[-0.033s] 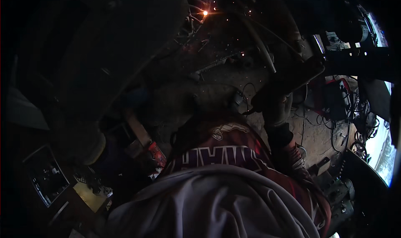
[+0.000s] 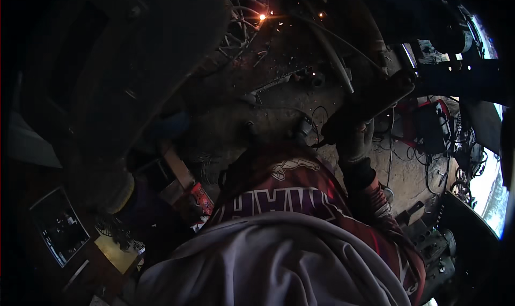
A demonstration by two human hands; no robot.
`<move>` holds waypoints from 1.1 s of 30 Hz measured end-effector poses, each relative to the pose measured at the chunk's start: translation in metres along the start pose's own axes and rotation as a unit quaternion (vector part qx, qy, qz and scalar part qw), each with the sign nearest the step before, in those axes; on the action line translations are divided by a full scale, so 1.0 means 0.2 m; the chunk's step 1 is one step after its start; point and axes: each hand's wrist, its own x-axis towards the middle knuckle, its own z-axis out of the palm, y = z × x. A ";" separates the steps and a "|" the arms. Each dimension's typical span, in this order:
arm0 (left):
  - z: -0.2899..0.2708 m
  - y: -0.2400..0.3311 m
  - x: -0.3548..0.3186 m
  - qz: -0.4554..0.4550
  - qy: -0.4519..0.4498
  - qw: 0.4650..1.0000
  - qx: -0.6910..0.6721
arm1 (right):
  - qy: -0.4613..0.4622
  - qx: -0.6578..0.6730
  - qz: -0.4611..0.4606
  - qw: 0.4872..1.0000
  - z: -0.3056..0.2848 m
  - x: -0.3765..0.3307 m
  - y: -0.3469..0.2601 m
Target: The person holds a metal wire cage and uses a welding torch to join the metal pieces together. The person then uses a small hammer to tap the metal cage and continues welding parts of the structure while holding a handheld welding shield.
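Note:
My right hand (image 2: 358, 144), in a greyish glove with a dark cuff, is raised at the right of centre. It is closed at the underside of a dark, long, blocky object (image 2: 375, 104), whose kind the gloom hides. At the left, a large dark shape (image 2: 123, 86) fills the view close up, narrowing down to a yellowish edge (image 2: 127, 194). It may be my left glove and arm, but no fingers can be made out. Beyond, at the top, an orange-white glowing point (image 2: 262, 17) burns beside a round wire grille (image 2: 241, 29), with small sparks scattered about.
A pale bent tube (image 2: 337, 64) and thin cables lie on the dirty floor (image 2: 397, 166). To the right are a red-and-black box-shaped machine (image 2: 433, 124) and tangled cables. Grey metal machinery (image 2: 434, 247) stands at lower right. A red packet (image 2: 201, 198) lies left of my red jersey.
The large dark shape has shifted slightly left, showing more of the wire grille. The scattered sparks differ and the floor looks a little brighter. My right hand has hardly moved.

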 end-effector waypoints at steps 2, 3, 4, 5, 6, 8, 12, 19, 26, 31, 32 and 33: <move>-0.06 0.03 0.03 0.029 0.031 0.999 0.028 | -0.007 0.002 -0.008 1.000 0.01 0.00 -0.01; -0.09 0.04 0.03 0.040 0.043 0.997 0.040 | -0.006 0.003 -0.008 1.000 0.01 0.00 0.00; -0.11 0.05 0.04 0.050 0.054 0.996 0.050 | 0.001 -0.016 0.005 1.000 0.01 0.00 0.00; -0.14 0.05 0.04 0.058 0.063 0.995 0.058 | 0.008 -0.035 0.018 0.999 0.01 0.01 0.00; -0.16 0.05 0.04 0.063 0.064 0.994 0.060 | 0.008 -0.035 0.017 0.999 0.00 0.01 0.01; -0.24 0.06 0.04 0.070 0.056 0.995 0.051 | 0.018 -0.004 0.054 0.998 -0.02 0.00 0.04; -0.19 0.04 0.06 0.018 -0.040 0.999 -0.030 | 0.001 0.022 0.068 0.997 -0.04 -0.01 0.07; 0.10 0.00 0.01 -0.067 -0.106 0.989 -0.076 | 0.009 0.018 0.076 0.997 -0.02 -0.01 0.05; 0.37 -0.15 -0.05 -0.054 -0.120 0.991 -0.015 | 0.016 0.006 0.068 0.998 0.00 0.00 0.04; 0.44 -0.22 -0.07 -0.073 -0.124 0.989 -0.017 | -0.001 0.013 0.048 0.999 0.02 0.00 0.04; 0.42 -0.22 -0.08 -0.071 -0.120 0.990 -0.008 | -0.006 0.009 0.037 0.999 0.02 0.01 0.04; 0.41 -0.22 -0.09 -0.069 -0.115 0.991 0.005 | -0.009 0.012 0.038 0.999 0.02 0.01 0.04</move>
